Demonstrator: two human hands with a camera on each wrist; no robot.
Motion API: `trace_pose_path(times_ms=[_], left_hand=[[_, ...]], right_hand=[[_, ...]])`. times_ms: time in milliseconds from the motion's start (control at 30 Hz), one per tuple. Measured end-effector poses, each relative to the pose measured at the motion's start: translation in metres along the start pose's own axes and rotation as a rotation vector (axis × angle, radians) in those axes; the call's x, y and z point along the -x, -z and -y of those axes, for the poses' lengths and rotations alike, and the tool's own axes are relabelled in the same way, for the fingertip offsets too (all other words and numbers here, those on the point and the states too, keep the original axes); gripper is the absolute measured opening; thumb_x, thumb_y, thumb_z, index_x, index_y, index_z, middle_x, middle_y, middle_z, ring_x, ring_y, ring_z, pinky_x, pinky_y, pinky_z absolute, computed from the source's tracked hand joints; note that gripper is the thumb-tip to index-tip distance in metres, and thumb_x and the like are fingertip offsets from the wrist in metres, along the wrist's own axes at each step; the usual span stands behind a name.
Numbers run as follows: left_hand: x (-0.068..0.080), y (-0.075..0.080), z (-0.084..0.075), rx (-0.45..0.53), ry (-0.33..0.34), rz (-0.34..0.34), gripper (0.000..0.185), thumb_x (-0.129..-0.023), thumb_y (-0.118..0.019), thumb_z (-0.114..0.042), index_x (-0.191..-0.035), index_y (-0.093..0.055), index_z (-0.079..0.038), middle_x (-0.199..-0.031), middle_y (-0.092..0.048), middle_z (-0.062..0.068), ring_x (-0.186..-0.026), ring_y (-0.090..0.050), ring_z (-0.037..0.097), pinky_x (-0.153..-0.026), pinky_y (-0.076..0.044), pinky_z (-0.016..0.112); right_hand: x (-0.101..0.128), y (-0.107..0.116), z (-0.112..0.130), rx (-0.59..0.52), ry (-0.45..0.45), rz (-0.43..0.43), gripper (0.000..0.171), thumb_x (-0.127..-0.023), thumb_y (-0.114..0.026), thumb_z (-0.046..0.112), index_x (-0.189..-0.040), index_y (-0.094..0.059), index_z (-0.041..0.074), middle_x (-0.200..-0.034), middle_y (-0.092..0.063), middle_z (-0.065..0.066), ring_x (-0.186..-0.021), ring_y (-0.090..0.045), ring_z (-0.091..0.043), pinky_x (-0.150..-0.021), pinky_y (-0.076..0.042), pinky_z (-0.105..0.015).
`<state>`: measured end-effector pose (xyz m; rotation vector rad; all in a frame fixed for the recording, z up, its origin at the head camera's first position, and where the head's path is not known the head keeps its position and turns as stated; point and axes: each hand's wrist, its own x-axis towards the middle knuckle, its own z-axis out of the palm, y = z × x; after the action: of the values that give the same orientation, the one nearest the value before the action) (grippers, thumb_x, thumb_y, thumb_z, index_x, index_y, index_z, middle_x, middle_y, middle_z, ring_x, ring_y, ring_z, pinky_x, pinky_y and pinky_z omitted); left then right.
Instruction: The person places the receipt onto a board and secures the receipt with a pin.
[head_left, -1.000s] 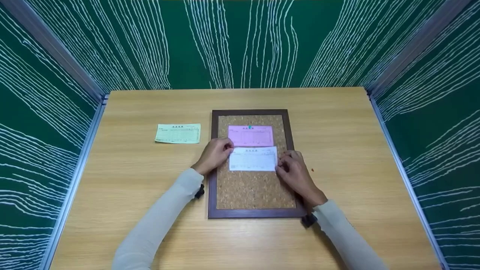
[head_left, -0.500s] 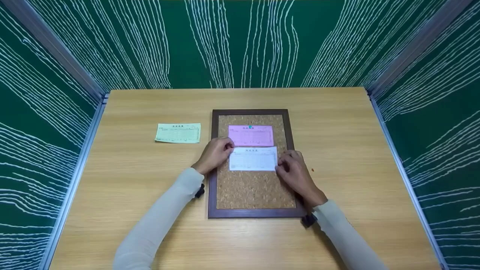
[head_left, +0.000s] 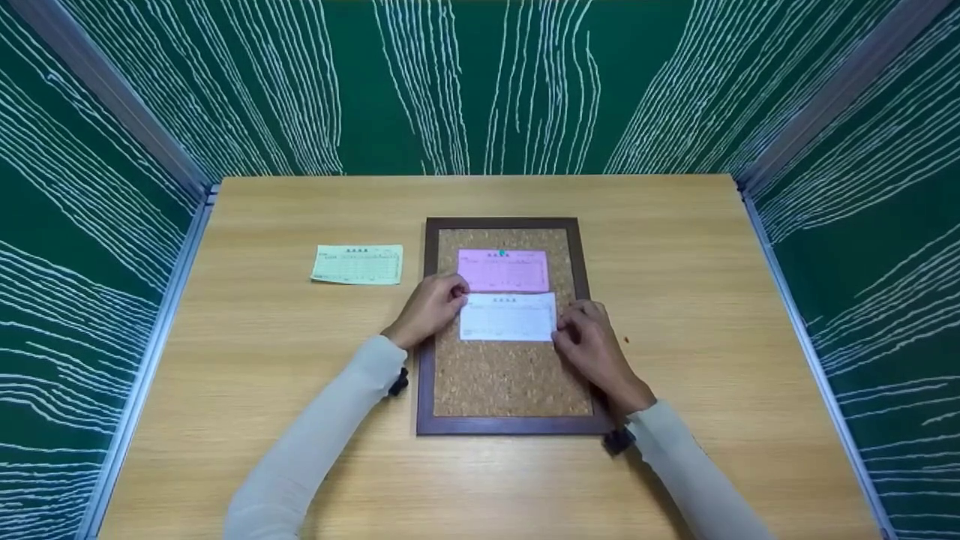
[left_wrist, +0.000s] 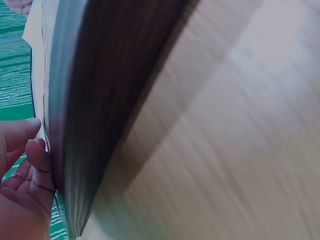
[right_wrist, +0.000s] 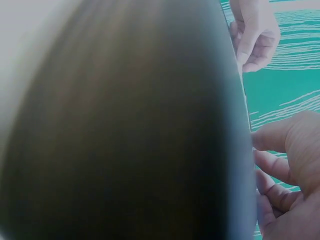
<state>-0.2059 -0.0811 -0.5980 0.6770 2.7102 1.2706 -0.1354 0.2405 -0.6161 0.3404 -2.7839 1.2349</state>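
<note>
A white printed form slip lies over the middle of a cork board with a dark wooden frame. My left hand pinches the slip at its upper left corner. At its lower right edge, my right hand holds the slip between thumb and fingers. Directly above, a pink slip is fixed to the cork by a green pushpin at its top middle. In the left wrist view, the thumb and fingertips of the left hand are right at the board's frame.
A green slip lies on the wooden table to the left of the board. A tiny reddish thing lies right of the right hand. Green walls with white wavy lines enclose the table at the back and sides.
</note>
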Motion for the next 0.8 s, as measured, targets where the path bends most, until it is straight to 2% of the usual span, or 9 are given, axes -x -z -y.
trace_pose_path(times_ms=[500, 533, 600, 700, 800], left_hand=[[0.002, 0.002, 0.001, -0.032, -0.026, 0.028, 0.013, -0.104, -0.072, 0.001, -0.115, -0.077, 0.006, -0.112, -0.074, 0.017, -0.1, -0.069, 0.029, -0.089, -0.061, 0.043], [0.001, -0.001, 0.009, -0.032, -0.043, 0.025, 0.014, -0.104, -0.072, -0.002, -0.115, -0.077, 0.005, -0.113, -0.074, 0.017, -0.101, -0.069, 0.028, -0.089, -0.061, 0.041], [0.0, -0.002, 0.013, -0.025, -0.055, 0.021, 0.016, -0.104, -0.073, -0.003, -0.117, -0.077, 0.005, -0.113, -0.074, 0.017, -0.101, -0.069, 0.028, -0.089, -0.061, 0.041], [-0.004, -0.011, 0.032, -0.029, -0.086, 0.007, 0.017, -0.104, -0.074, -0.008, -0.117, -0.078, 0.002, -0.113, -0.074, 0.014, -0.101, -0.069, 0.023, -0.088, -0.061, 0.035], [-0.003, -0.008, 0.027, -0.024, -0.079, 0.01, 0.017, -0.104, -0.074, -0.007, -0.117, -0.078, 0.002, -0.113, -0.074, 0.014, -0.102, -0.069, 0.024, -0.088, -0.061, 0.036]], right_hand=[[0.0, 0.0, 0.0, 0.003, -0.005, -0.003, 0.008, -0.094, -0.081, 0.0, -0.095, -0.074, 0.001, -0.119, -0.063, -0.015, -0.123, -0.051, -0.034, -0.108, -0.044, -0.05], [0.0, 0.0, 0.0, 0.001, -0.006, -0.002, 0.007, -0.094, -0.081, 0.0, -0.095, -0.074, 0.001, -0.119, -0.063, -0.015, -0.124, -0.051, -0.035, -0.108, -0.044, -0.05], [0.0, 0.0, 0.0, -0.003, -0.006, -0.001, 0.007, -0.094, -0.081, 0.0, -0.096, -0.074, 0.001, -0.12, -0.063, -0.015, -0.125, -0.051, -0.035, -0.109, -0.044, -0.051], [0.001, 0.0, 0.0, -0.009, -0.002, -0.001, 0.007, -0.094, -0.081, 0.0, -0.097, -0.075, 0.001, -0.121, -0.063, -0.016, -0.126, -0.051, -0.035, -0.11, -0.044, -0.051], [0.001, 0.0, 0.0, -0.012, 0.001, -0.001, 0.007, -0.095, -0.081, 0.0, -0.096, -0.074, 0.001, -0.122, -0.063, -0.016, -0.126, -0.051, -0.035, -0.11, -0.044, -0.051]])
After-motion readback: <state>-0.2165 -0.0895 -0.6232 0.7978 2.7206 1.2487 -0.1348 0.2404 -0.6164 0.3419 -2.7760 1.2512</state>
